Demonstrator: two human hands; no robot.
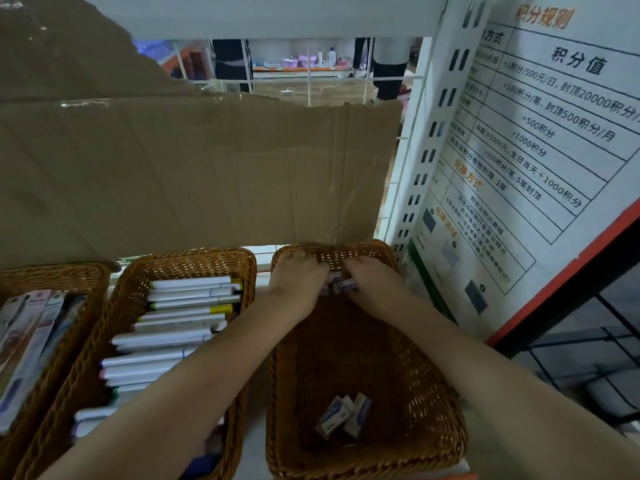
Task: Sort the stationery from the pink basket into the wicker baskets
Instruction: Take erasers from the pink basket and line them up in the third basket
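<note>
Fingers of both hands curl around a cluster of small white-and-purple boxes (337, 283) at the far end of the right wicker basket (415, 393), the left hand (299, 284) and right hand (372, 279) meeting knuckle to knuckle just below the basket's far rim, each pinching part of the cluster, though how many boxes each holds cannot be told. Both bare forearms reach in from the near edge, the left crossing over the corner of the middle wicker basket (194, 261). Three more small boxes (343, 415) lie together on the floor of the right basket near its front wall, well apart from the hands. White marker pens (180, 320) with coloured caps fill the middle basket in stacked rows lying crosswise. Flat packaged items (29, 327) lean in the left wicker basket (52, 275), cut off by the frame edge. All three baskets stand side by side on a white shelf (265, 252), backed by a torn sheet of brown cardboard (207, 168). A printed notice board (540, 140) with Chinese text stands to the right
</note>
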